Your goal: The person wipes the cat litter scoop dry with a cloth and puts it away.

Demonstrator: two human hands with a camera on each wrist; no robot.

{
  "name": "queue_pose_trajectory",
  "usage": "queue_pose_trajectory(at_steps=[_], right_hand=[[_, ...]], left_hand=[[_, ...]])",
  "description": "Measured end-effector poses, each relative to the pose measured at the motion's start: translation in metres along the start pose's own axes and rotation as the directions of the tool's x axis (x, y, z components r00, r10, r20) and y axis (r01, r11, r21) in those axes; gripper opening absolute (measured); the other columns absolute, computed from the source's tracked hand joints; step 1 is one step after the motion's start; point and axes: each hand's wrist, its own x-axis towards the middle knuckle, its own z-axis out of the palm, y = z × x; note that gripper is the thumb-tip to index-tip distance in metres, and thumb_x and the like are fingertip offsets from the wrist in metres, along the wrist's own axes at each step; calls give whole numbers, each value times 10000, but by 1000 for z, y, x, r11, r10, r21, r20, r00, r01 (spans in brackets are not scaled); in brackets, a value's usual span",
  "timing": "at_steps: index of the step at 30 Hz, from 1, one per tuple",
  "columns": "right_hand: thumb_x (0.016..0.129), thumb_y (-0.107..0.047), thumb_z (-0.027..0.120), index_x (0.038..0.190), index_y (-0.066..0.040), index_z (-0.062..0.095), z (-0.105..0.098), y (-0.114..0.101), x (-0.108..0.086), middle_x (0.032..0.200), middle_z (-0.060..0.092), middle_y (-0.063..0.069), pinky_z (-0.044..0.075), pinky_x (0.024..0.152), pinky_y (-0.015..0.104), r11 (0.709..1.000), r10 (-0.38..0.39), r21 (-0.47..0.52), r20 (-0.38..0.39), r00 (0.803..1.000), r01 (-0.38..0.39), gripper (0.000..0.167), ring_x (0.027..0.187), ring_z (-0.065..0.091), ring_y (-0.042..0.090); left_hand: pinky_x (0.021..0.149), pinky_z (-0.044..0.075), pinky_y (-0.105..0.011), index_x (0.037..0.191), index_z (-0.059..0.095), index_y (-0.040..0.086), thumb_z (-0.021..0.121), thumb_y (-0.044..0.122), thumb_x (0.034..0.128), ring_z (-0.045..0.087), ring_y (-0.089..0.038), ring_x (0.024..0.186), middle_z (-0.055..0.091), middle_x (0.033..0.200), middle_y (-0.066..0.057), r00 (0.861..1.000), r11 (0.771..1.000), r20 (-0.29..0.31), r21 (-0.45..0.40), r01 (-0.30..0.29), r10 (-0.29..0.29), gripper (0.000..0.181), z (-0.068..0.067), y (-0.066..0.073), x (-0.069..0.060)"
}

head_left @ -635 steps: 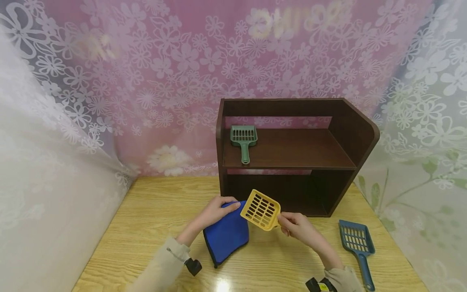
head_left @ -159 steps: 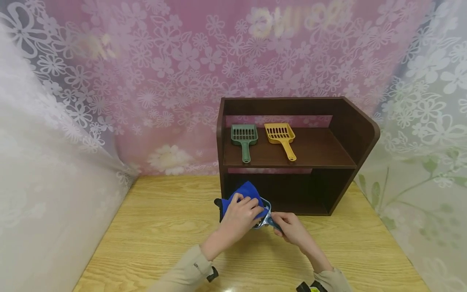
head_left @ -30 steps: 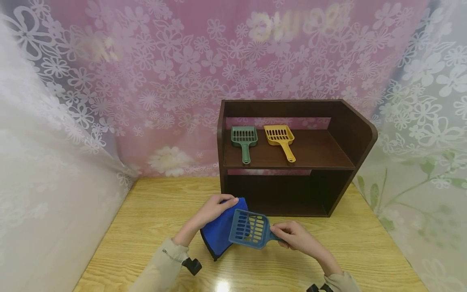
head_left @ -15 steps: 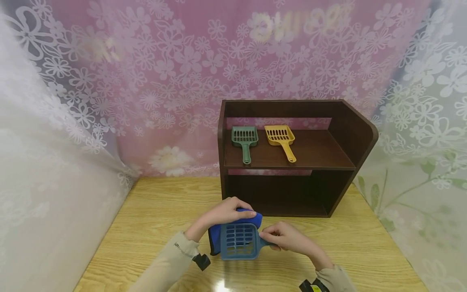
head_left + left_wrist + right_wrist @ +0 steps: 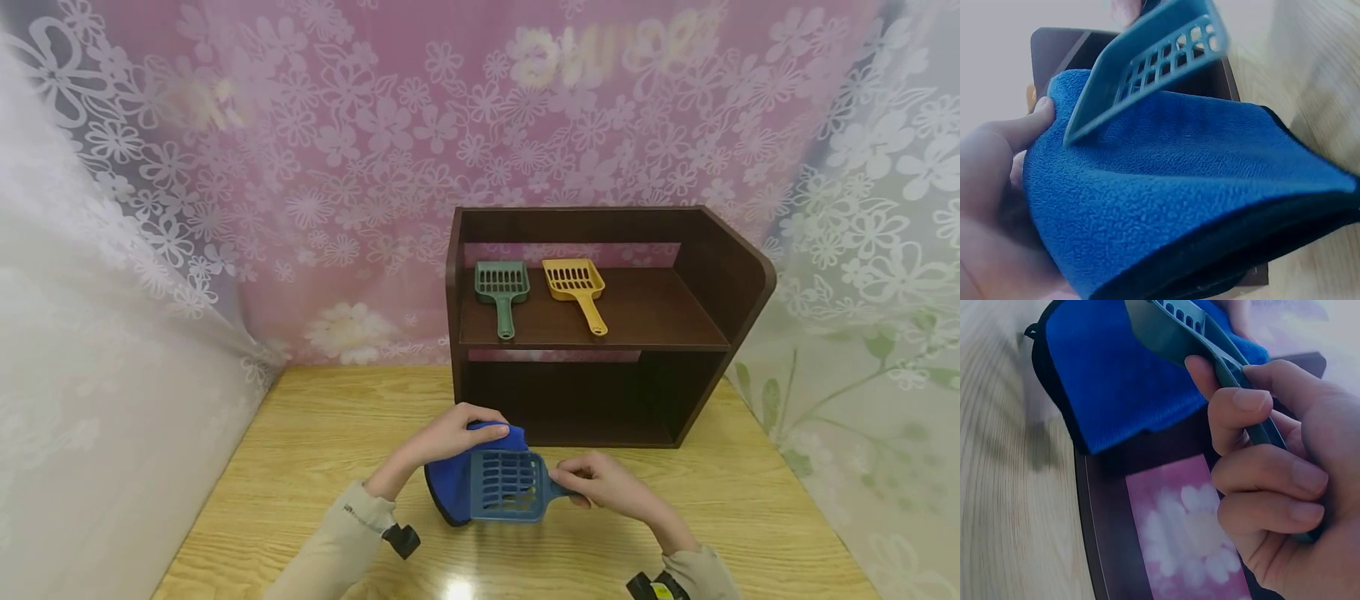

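A blue slotted litter scoop (image 5: 507,487) is held above the table by my right hand (image 5: 609,485), whose fingers curl round its handle in the right wrist view. My left hand (image 5: 459,435) grips a blue cloth (image 5: 448,487) with black edging, thumb on top. The cloth hangs behind and left of the scoop's slotted head. In the left wrist view the scoop's rim (image 5: 1141,94) lies against or just over the cloth's fuzzy face (image 5: 1141,181); whether they touch I cannot tell.
Behind my hands stands a dark brown two-tier shelf (image 5: 592,343). On its upper board lie a green scoop (image 5: 503,293) at the left and a yellow scoop (image 5: 577,287) beside it, handles forward. Flowered curtains (image 5: 337,208) surround the wooden table (image 5: 337,417).
The yellow scoop went from my right hand to the shelf, and the blue scoop from the table into that hand. In the last half second, scoop and right hand have shifted slightly right.
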Motion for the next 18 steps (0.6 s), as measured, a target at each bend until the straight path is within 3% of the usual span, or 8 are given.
queue_pose_trajectory(at_steps=[4,7,10,14,18], right_hand=[[1081,-289,505,719,-42,575,-6,4,-8,569,416,-87,296,445,229,998,63,14,-39,997,-62,444,450,290,5],[1082,-291,503,745,-30,571,-9,6,-15,584,426,-82,271,432,241,995,86,53,-71,994,-82,431,451,275,11],[1088,-253,488,783,-4,573,-10,9,-19,607,441,-64,259,419,254,991,86,107,-101,991,-75,403,460,282,14],[1105,-233,444,883,52,600,-10,16,-23,624,444,-42,257,424,209,978,125,188,-146,981,-96,394,466,288,4],[1113,-274,420,1102,106,607,-7,19,-26,633,437,-20,257,426,173,949,220,280,-252,942,-147,424,454,272,11]], left_hand=[[958,486,-353,1205,722,233,539,321,1065,642,-109,1028,711,1098,75,997,998,-58,-39,51,-53,247,-3,-5,-7],[997,468,-411,1229,710,247,540,354,1061,632,-146,1102,699,1167,61,986,992,-132,-80,96,-106,262,-1,-7,-10],[996,470,-442,1254,697,246,541,386,1055,627,-175,1137,690,1219,39,964,987,-228,-117,113,-137,289,3,-7,-12],[926,490,-420,1240,697,240,544,395,1053,642,-184,1069,699,1200,15,929,984,-340,-150,98,-144,288,11,-7,-11],[882,489,-399,1198,709,236,553,384,1050,647,-176,1002,707,1162,11,893,984,-427,-161,82,-144,260,18,-3,-8]])
